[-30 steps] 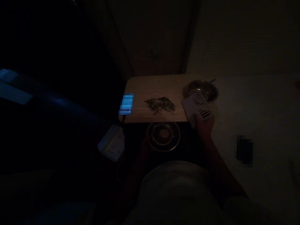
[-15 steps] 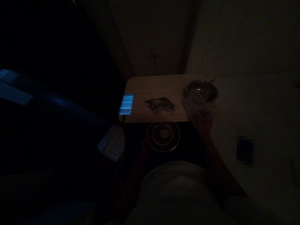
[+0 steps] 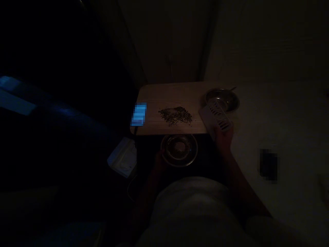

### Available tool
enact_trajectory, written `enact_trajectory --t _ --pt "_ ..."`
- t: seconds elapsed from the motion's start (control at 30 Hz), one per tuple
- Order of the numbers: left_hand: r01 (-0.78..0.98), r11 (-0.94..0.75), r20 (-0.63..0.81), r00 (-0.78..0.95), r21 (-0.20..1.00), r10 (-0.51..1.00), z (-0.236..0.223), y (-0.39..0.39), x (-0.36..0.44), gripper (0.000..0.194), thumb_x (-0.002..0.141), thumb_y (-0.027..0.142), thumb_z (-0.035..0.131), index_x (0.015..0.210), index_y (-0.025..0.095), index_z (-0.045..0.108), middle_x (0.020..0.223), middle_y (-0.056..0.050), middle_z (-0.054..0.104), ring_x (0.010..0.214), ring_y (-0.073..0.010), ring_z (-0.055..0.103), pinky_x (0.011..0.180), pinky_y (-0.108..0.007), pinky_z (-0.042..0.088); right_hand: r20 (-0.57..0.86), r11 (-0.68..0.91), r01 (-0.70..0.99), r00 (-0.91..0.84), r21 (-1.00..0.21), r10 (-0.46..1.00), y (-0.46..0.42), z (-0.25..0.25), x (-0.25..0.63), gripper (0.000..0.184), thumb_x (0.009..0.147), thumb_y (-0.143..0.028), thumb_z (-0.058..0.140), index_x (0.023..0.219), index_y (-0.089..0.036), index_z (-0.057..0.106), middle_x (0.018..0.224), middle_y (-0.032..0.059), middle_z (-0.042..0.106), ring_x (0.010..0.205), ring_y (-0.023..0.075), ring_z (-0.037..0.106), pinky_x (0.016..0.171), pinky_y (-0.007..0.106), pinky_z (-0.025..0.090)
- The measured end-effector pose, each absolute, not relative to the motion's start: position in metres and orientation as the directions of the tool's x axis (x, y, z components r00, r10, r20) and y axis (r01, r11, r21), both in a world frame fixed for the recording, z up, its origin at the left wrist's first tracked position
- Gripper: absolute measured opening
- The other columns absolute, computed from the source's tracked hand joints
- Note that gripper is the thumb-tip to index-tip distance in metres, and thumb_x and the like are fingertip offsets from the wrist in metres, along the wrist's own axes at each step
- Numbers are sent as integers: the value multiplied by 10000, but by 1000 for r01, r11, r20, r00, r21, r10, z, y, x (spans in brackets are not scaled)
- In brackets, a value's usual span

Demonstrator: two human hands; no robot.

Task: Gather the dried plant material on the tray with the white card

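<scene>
Pale shirt fabric is filling the bottom of my feed, with both forearms reaching out past it. The left hand is sitting in deep shadow at about 7 o'clock from the round metal dish, right against its rim; I'm struggling to see the fingers, so I cannot tell whether it is clenched or released. The right hand is grasping a white slotted plastic piece, holding it tilted at the right end of the wooden worktop. From where I'm sitting, the piece is overlapping the near side of a steel bowl, though I cannot tell if they are touching. A spoon handle is sticking out of that bowl at about 2 o'clock. Left of the piece, a heap of dark crumbled flakes is lying on the worktop, and a pixelated glowing phone is resting beyond it at the worktop's left edge. A white box is sitting lower left, off the worktop, while a pixelated dark object is lying on a pale surface at the right.
</scene>
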State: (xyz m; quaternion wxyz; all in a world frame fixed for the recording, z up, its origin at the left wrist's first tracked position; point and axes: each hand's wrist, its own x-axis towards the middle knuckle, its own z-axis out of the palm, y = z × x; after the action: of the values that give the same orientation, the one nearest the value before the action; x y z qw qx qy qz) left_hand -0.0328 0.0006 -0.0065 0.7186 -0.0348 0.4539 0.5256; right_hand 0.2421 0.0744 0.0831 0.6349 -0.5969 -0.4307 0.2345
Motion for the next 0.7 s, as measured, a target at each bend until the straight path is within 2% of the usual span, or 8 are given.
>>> enact_trajectory --t 0.13,0.27,0.47,0.7 --pt "-797 430 -683 29 425 729 3 1 -30 221 746 224 601 926 143 699 849 -73 754 1013 -275 666 1027 -416 428 276 190 212 531 -959 801 75 83 242 388 728 -342 692 1042 -180 535 995 49 618 876 173 594 877 380 479" --pt "-799 439 -680 51 412 731 0 1 -30 251 746 229 592 958 141 694 841 -78 753 1006 -282 669 1014 -422 436 256 175 198 532 -964 807 76 79 243 396 720 -342 701 1046 -189 535 997 41 621 856 170 596 849 374 489" --pt "-802 405 -646 31 439 763 -16 0 -34 364 748 272 599 1093 177 666 904 -63 755 1047 -284 656 1008 -429 438 266 168 224 541 -960 797 76 81 243 385 713 -346 699 1022 -185 536 964 36 619 834 170 591 842 380 492" --pt "-800 437 -696 34 412 717 -12 0 -34 282 757 250 601 1002 142 688 842 -81 752 1055 -295 651 1016 -429 434 266 176 215 537 -961 801 75 83 242 360 723 -327 693 1021 -191 543 973 35 621 844 164 595 858 375 492"
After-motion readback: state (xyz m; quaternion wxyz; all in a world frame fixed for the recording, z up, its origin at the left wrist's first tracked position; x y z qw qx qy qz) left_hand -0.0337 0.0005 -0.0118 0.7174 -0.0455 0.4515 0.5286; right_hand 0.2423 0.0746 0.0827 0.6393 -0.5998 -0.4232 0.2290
